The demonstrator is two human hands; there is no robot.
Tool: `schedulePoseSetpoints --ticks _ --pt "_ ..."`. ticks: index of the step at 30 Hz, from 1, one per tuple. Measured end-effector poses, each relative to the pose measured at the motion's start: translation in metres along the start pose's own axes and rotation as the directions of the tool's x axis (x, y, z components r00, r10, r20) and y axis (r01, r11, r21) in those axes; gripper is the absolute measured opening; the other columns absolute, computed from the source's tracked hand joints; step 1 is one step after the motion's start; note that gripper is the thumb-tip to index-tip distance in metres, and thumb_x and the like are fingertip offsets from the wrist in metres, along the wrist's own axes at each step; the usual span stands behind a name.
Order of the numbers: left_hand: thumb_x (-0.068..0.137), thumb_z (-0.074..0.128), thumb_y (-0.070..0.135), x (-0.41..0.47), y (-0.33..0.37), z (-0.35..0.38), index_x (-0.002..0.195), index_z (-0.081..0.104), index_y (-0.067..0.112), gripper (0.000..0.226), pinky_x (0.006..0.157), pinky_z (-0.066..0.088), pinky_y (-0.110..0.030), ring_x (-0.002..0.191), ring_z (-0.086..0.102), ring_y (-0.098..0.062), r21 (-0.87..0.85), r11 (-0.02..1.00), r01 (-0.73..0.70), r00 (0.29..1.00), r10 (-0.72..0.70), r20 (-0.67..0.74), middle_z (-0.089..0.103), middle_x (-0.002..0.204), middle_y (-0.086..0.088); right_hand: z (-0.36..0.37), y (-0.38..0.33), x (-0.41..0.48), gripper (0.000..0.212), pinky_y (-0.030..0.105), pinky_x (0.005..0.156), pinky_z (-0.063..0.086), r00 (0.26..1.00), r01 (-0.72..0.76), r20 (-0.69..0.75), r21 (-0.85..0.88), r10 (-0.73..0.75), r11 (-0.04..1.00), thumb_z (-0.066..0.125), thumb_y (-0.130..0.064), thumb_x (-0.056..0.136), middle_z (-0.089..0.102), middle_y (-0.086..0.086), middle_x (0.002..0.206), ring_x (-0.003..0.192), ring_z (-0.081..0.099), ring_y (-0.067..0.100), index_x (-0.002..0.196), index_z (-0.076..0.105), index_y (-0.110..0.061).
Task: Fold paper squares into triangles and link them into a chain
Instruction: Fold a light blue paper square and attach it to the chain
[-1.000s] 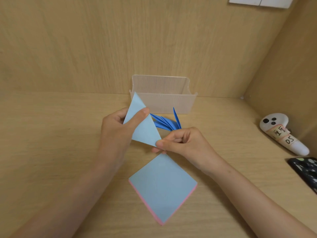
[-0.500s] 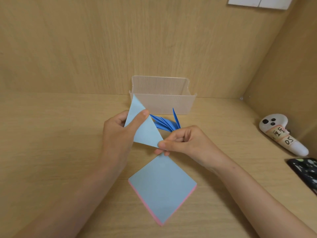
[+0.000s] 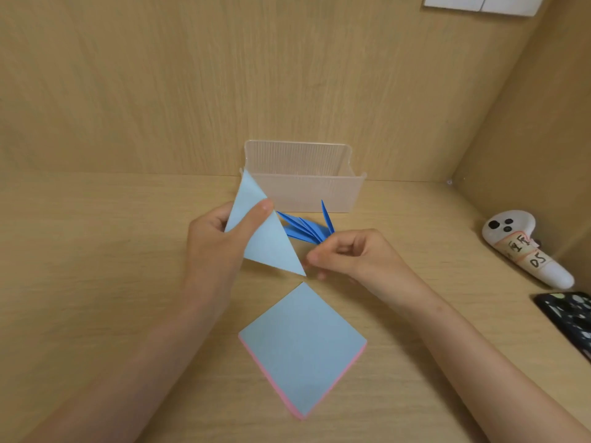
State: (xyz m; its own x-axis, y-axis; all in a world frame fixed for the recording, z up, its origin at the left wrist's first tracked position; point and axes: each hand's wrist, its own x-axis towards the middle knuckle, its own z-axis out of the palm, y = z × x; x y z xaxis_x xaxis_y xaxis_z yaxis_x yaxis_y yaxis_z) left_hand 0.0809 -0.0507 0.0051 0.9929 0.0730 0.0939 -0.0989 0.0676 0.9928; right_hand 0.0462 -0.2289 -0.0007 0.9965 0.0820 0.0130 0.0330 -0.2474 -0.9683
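My left hand (image 3: 217, 247) holds up a light blue paper folded into a triangle (image 3: 268, 241), thumb pressed on its face, one point up and one down to the right. My right hand (image 3: 355, 257) sits just right of the lower point, fingers curled together, and the tip shows free beside them. Behind both hands several dark blue folded triangles (image 3: 305, 231) lie linked on the table. A stack of paper squares (image 3: 302, 350), light blue on top with pink edges below, lies near me, turned like a diamond.
A clear ribbed plastic box (image 3: 319, 196) stands at the back against the wooden wall. A white controller with a handwritten label (image 3: 524, 247) and a black patterned phone (image 3: 569, 318) lie at the right, near the side wall.
My right hand pinched the triangle's lower point before; now that point is out of its fingers and the hand has slid slightly right. The left hand keeps the triangle in much the same place.
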Motion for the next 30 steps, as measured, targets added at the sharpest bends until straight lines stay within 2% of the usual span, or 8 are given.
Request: schedulePoseSetpoints --ticks 4,9,12,14,20,24,26,30 --pt "0.080 0.072 0.024 -0.007 -0.002 0.007 0.069 0.069 0.013 0.016 0.050 0.042 -0.013 0.054 0.056 -0.002 0.015 1.000 -0.008 0.998 0.007 0.058 0.064 0.058 0.010 0.002 0.000 0.001 0.025 0.018 0.054 0.036 0.995 0.040 -0.098 0.081 -0.032 0.996 0.066 -0.030 0.081 0.068 0.001 0.072 0.067 0.057 0.007 0.089 0.073 -0.008" --pt "0.078 0.074 0.019 -0.014 -0.006 0.014 0.068 0.071 0.014 0.012 0.049 0.045 -0.016 0.053 0.058 -0.004 -0.008 1.000 0.008 0.995 -0.007 0.101 0.065 0.058 0.008 0.015 0.004 0.001 0.005 0.009 0.054 0.040 0.993 0.074 -0.101 0.216 -0.053 0.974 0.072 -0.007 0.077 0.069 -0.002 0.068 0.058 0.059 0.001 0.080 0.070 -0.003" --pt "0.078 0.074 0.018 -0.015 -0.007 0.016 0.069 0.071 0.014 0.011 0.049 0.045 -0.016 0.053 0.058 -0.004 -0.011 1.000 0.020 0.993 -0.018 0.118 0.065 0.057 0.007 0.015 0.006 0.002 0.005 0.014 0.063 0.047 0.991 0.081 -0.122 0.213 -0.056 0.974 0.073 -0.004 0.077 0.071 0.004 0.072 0.065 0.064 0.008 0.078 0.070 0.000" --pt "0.078 0.074 0.019 -0.015 -0.007 0.015 0.069 0.071 0.014 0.011 0.050 0.045 -0.016 0.054 0.059 -0.004 -0.010 0.999 0.035 0.990 -0.034 0.137 0.066 0.059 0.006 0.015 0.005 0.002 0.006 0.015 0.065 0.048 0.990 0.081 -0.131 0.216 -0.053 0.973 0.073 -0.003 0.076 0.071 0.009 0.074 0.067 0.065 0.011 0.078 0.070 0.002" --pt "0.074 0.078 0.019 -0.014 -0.005 0.012 0.080 0.074 0.012 0.010 0.060 0.053 -0.024 0.066 0.069 -0.013 0.059 0.988 0.140 0.961 -0.150 0.234 0.075 0.077 -0.006 0.014 0.007 0.003 0.006 0.026 0.074 0.048 0.983 0.107 -0.169 0.174 -0.077 0.979 0.073 -0.003 0.076 0.069 0.024 0.082 0.076 0.062 0.022 0.078 0.071 0.001" --pt "0.073 0.078 0.018 -0.014 -0.002 0.010 0.078 0.075 0.012 0.009 0.059 0.054 -0.023 0.066 0.069 -0.014 0.031 0.985 0.167 0.957 -0.170 0.234 0.075 0.078 -0.007 0.014 0.005 0.002 0.002 0.015 0.065 0.047 0.987 0.111 -0.137 0.186 -0.086 0.976 0.073 -0.002 0.076 0.070 0.011 0.074 0.069 0.063 0.012 0.076 0.071 -0.002" --pt "0.072 0.078 0.018 -0.014 -0.001 0.010 0.079 0.075 0.012 0.010 0.060 0.054 -0.024 0.067 0.069 -0.014 0.010 0.984 0.179 0.956 -0.176 0.234 0.075 0.079 -0.008 0.014 0.004 0.001 0.003 0.014 0.064 0.047 0.988 0.114 -0.128 0.205 -0.088 0.972 0.072 0.000 0.077 0.071 0.007 0.072 0.067 0.064 0.010 0.075 0.070 -0.002" --pt "0.073 0.077 0.019 -0.012 0.001 0.008 0.075 0.075 0.014 0.006 0.057 0.051 -0.022 0.062 0.066 -0.011 -0.038 0.975 0.219 0.956 -0.207 0.206 0.073 0.073 -0.002 0.013 0.003 -0.001 0.003 0.019 0.069 0.051 0.991 0.097 -0.106 0.192 -0.077 0.977 0.072 -0.002 0.077 0.072 0.010 0.076 0.070 0.065 0.013 0.076 0.070 0.000"
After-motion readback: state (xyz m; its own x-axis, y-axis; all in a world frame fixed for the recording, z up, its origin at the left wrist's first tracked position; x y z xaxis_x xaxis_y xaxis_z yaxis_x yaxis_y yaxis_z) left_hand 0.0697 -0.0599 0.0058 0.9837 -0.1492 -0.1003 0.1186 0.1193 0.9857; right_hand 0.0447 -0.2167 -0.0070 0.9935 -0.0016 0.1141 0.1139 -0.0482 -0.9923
